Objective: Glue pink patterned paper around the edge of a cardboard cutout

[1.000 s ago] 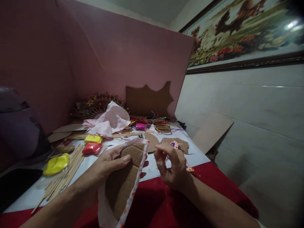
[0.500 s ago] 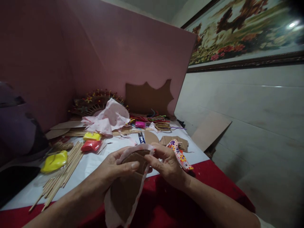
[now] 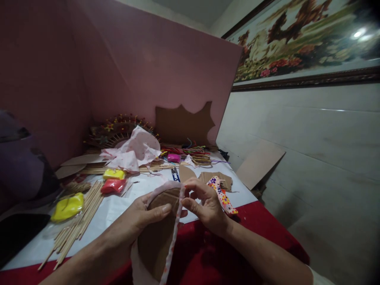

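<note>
My left hand [image 3: 148, 211] grips a curved piece of brown cardboard [image 3: 158, 233], thumb on its bare face and fingers behind. Pale pink patterned cloth [image 3: 169, 259] wraps over the rim of that piece in a narrow border. At its upper right corner, my right hand [image 3: 204, 202] has bent fingers and thumb at the cloth border; the exact contact of the fingertips is partly hidden. Just beyond the right hand lies a flower-patterned cut-out [image 3: 224, 198]. Blue thread snips [image 3: 175, 174] and a plain cardboard cut-out [image 3: 186, 173] rest behind the held piece.
Wooden sticks [image 3: 78, 221], yellow [image 3: 67, 207] and red [image 3: 113, 186] packets lie on the left. Crumpled pink cloth [image 3: 133, 150] sits farther back, near a jagged cardboard sheet [image 3: 184, 124]. A red cloth [image 3: 252, 237] covers the near table edge. A cardboard board [image 3: 261, 162] leans right.
My right thumb has drawn back from the cardboard's face to its right edge. The border there now lies folded more narrowly. The left hand keeps its grip; the view has shifted slightly.
</note>
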`<move>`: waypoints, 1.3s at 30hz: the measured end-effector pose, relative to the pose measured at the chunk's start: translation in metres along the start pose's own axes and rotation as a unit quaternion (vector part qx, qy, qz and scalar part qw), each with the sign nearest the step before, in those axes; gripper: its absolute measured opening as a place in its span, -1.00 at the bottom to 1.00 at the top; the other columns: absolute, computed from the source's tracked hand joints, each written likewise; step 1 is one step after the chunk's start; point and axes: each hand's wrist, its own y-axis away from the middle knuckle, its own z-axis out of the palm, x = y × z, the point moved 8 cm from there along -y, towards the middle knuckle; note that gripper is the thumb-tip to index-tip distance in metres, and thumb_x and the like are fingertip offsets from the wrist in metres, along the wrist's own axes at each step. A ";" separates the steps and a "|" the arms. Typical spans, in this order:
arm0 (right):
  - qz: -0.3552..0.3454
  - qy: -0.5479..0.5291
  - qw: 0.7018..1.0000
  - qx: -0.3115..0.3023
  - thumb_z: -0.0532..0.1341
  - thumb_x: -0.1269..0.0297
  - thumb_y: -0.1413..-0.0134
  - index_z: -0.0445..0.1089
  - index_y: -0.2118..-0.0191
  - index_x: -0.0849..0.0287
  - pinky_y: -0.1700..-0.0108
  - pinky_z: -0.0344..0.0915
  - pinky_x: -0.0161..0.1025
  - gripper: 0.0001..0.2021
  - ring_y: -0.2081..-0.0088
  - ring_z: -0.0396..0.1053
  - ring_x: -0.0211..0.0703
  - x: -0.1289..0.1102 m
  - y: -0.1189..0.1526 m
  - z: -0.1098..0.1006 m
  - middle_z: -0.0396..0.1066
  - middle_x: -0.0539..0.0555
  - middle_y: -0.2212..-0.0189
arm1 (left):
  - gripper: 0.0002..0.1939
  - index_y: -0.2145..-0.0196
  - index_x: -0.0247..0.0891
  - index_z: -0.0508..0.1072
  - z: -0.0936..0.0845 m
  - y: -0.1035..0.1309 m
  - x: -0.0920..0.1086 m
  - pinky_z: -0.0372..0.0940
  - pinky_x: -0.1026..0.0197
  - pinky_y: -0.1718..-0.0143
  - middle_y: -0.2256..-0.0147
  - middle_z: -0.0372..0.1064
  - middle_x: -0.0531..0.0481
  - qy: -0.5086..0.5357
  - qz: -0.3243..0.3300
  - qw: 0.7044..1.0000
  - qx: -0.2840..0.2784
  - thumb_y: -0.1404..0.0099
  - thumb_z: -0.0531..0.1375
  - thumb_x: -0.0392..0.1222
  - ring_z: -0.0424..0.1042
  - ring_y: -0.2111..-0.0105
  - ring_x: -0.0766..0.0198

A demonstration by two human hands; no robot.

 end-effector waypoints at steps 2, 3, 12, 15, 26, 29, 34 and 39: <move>0.018 -0.005 1.000 0.025 0.21 0.10 -0.08 0.38 0.21 0.17 0.50 0.24 -0.35 -0.75 0.45 0.28 -0.29 0.004 -0.004 -0.008 0.31 0.02 0.37 | -0.46 -0.02 -0.11 0.40 -0.002 -0.002 0.000 0.24 -0.01 0.05 0.15 0.52 -0.15 0.023 0.001 1.000 0.003 -0.05 0.34 -0.19 0.46 0.13 -0.02; 0.038 -0.007 0.998 0.047 0.19 0.08 -0.10 0.37 0.17 0.17 0.54 0.21 -0.37 -0.72 0.50 0.26 -0.31 0.006 -0.007 -0.017 0.31 0.02 0.38 | -0.43 -0.04 -0.10 0.38 -0.004 -0.003 0.000 0.24 -0.04 0.04 0.12 0.50 -0.16 0.033 0.001 0.999 0.010 -0.04 0.34 -0.20 0.46 0.11 -0.05; 0.179 0.352 0.917 0.050 0.17 0.11 -0.04 0.42 0.33 0.23 0.25 0.28 -0.16 -0.74 0.30 0.36 -0.10 0.004 -0.019 -0.112 0.41 0.11 0.36 | -0.49 0.01 -0.14 0.42 -0.010 0.000 0.008 0.37 0.03 0.13 0.13 0.51 -0.15 0.073 0.007 0.995 0.065 -0.05 0.34 -0.29 0.49 0.15 0.01; 0.242 0.467 0.850 -0.016 0.31 0.10 0.16 0.42 0.27 0.22 0.20 0.23 -0.09 -0.66 0.22 0.36 0.03 0.024 0.002 -0.115 0.40 0.18 0.27 | -0.47 0.00 -0.13 0.42 -0.012 0.000 0.010 0.40 0.10 0.21 0.18 0.53 -0.13 0.082 0.020 0.995 0.062 -0.04 0.35 -0.30 0.52 0.21 0.05; 0.189 0.419 0.887 0.033 0.14 0.45 0.10 0.21 0.01 0.25 0.09 0.22 -0.08 -0.56 0.10 0.33 0.01 0.030 0.022 -0.098 0.37 0.23 0.11 | -0.33 -0.14 -0.14 0.23 -0.030 -0.005 0.021 0.42 0.15 0.32 0.22 0.54 -0.20 0.025 0.063 0.994 0.087 -0.09 0.31 -0.34 0.54 0.32 0.09; 0.168 0.392 0.900 0.087 0.15 0.41 0.12 0.27 0.07 0.25 0.03 0.20 -0.03 -0.61 0.06 0.29 0.05 0.014 0.022 -0.105 0.33 0.24 0.08 | -0.32 -0.16 -0.13 0.21 -0.032 -0.006 0.021 0.42 0.15 0.34 0.21 0.54 -0.21 0.019 0.065 0.994 0.083 -0.10 0.31 -0.32 0.54 0.32 0.07; 0.231 0.302 0.919 0.107 0.08 0.12 -0.06 0.36 0.46 0.25 0.55 0.22 -0.24 -0.71 0.59 0.27 -0.18 0.010 0.025 -0.108 0.33 0.07 0.58 | -0.30 -0.14 -0.13 0.25 -0.026 -0.005 0.017 0.42 0.11 0.26 0.20 0.53 -0.18 0.057 0.058 0.994 0.078 -0.05 0.34 -0.33 0.53 0.25 0.03; 0.346 0.010 0.937 0.041 0.08 0.00 -0.08 0.35 0.35 0.25 0.71 -0.04 -0.42 -0.64 0.75 0.09 -0.39 0.012 0.031 -0.066 0.31 -0.03 0.66 | -0.33 -0.15 -0.15 0.24 -0.018 -0.003 0.014 0.37 0.02 0.15 0.15 0.51 -0.22 0.074 0.042 0.995 0.047 -0.08 0.32 -0.31 0.49 0.16 -0.02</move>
